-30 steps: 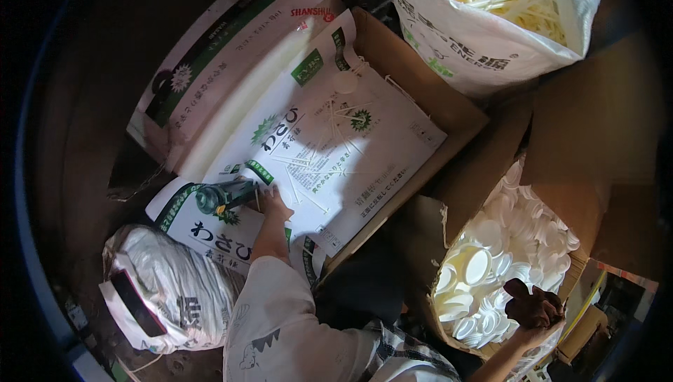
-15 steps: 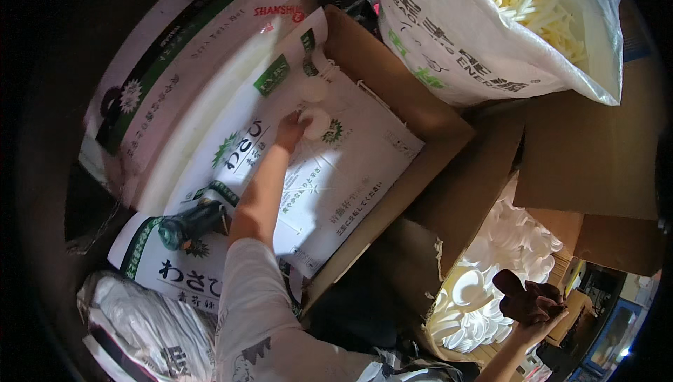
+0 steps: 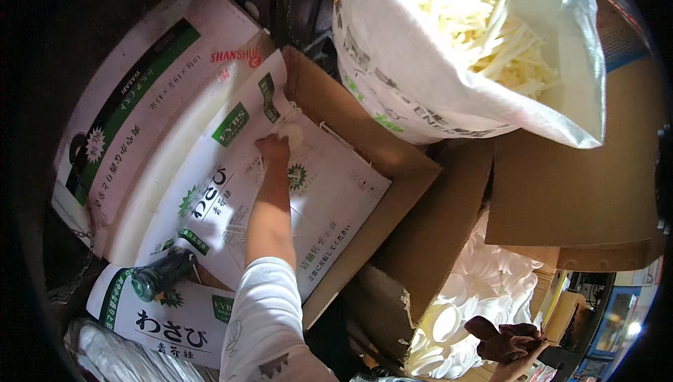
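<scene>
My left hand (image 3: 274, 149) reaches over an upturned white printed carton panel (image 3: 326, 220). Its fingers are bent in at the edge of a thin white round disc (image 3: 290, 133) and appear to pinch it, though the fingertips are partly hidden. At the lower right, my right hand (image 3: 522, 366) is closed on a dark brown, floppy, cloth-like piece (image 3: 501, 340) with several lobes. Beside that hand, many thin white discs (image 3: 456, 312) fill a cardboard box (image 3: 456, 171).
A white woven sack (image 3: 420, 80) of pale yellow strips (image 3: 484, 24) stands at the upper right. A dark green cylindrical object (image 3: 165, 277) lies on the carton's left. Another printed carton (image 3: 133, 122) leans at the far left. A silvery plastic bag (image 3: 116, 347) is at the lower left.
My view has shifted. My left hand has moved farther up the panel, from the lower white disc to the upper one; only one disc now shows there. My right hand still holds the brown piece.
</scene>
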### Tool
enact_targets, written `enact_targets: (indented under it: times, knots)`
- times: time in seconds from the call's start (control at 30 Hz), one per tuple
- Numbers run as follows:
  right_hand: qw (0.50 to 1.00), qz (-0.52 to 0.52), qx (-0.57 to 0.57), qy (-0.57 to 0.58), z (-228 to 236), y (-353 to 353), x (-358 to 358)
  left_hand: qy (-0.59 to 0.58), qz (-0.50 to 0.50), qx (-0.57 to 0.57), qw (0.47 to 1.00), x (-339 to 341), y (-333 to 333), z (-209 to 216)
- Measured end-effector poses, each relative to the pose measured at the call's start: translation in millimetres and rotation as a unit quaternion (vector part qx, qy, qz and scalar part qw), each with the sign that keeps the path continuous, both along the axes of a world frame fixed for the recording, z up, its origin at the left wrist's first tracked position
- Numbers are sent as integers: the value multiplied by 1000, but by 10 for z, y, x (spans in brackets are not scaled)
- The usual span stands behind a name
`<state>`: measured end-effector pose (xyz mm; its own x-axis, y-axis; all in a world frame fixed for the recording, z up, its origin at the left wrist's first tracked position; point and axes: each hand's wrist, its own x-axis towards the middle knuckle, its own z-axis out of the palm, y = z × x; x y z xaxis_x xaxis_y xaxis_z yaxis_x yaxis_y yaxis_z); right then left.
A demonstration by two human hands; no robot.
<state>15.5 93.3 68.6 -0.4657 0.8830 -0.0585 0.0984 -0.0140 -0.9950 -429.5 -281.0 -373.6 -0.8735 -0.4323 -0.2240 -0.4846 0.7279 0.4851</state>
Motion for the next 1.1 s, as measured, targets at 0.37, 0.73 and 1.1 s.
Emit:
enact_targets:
  times: [0.37, 0.73, 1.1]
  knots:
    - [999, 25, 27, 41, -59, 373, 776, 168, 102, 756, 625, 1961, 482, 2788]
    - [899, 168, 291, 280, 577, -343, 675, -16, -235, 760, 606, 3661, 1919, 4555]
    - [967, 109, 225, -44, -102, 42, 1102, -112, -382, 670, 627, 5193, 2656, 4336]
